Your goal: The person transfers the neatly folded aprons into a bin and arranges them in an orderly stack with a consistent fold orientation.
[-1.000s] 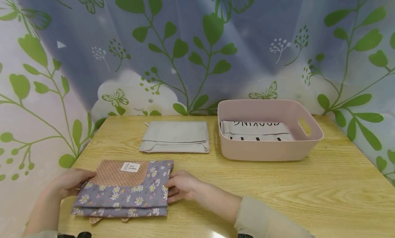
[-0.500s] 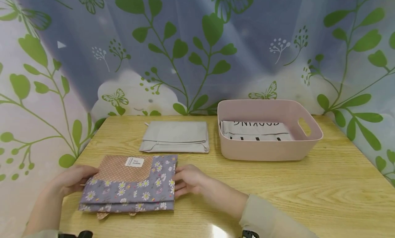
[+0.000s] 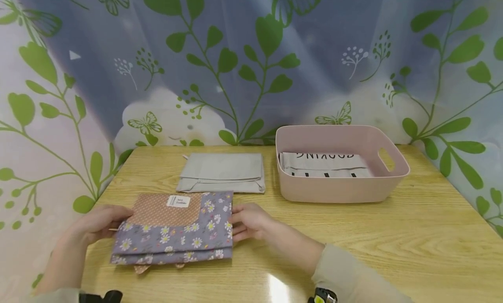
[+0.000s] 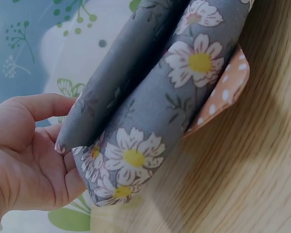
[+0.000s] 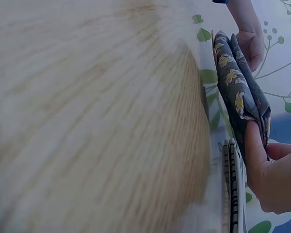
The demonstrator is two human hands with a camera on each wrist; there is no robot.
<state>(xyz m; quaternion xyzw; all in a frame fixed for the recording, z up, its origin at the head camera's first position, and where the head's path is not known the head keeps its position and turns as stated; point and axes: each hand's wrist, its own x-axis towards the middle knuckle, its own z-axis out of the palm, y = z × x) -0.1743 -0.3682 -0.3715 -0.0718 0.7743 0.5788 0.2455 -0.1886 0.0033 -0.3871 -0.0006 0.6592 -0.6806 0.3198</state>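
Note:
Between both hands is a folded floral apron (image 3: 173,239), grey-purple with white daisies, a tan polka-dot patch and a white label. My left hand (image 3: 100,222) grips its left edge, thumb on top and fingers partly hidden beneath. At the opposite edge my right hand (image 3: 251,222) pinches the fold. In the left wrist view, the thick folded layers of the apron (image 4: 136,131) lie against the fingers of my left hand (image 4: 34,150). The right wrist view shows the apron (image 5: 235,80) raised off the wooden surface, with my right hand (image 5: 276,179) on its near end. Small polka-dot tabs poke out underneath.
A folded plain grey cloth (image 3: 222,167) lies on the wooden table (image 3: 353,246) just behind the apron. To its right stands a pink plastic basket (image 3: 338,190) with folded white cloth (image 3: 326,162) printed in black lettering. A patterned curtain (image 3: 243,67) hangs behind.
Both hands have carried the floral apron to the right and farther back, nearer the grey cloth. Their hold on its two edges stays the same.

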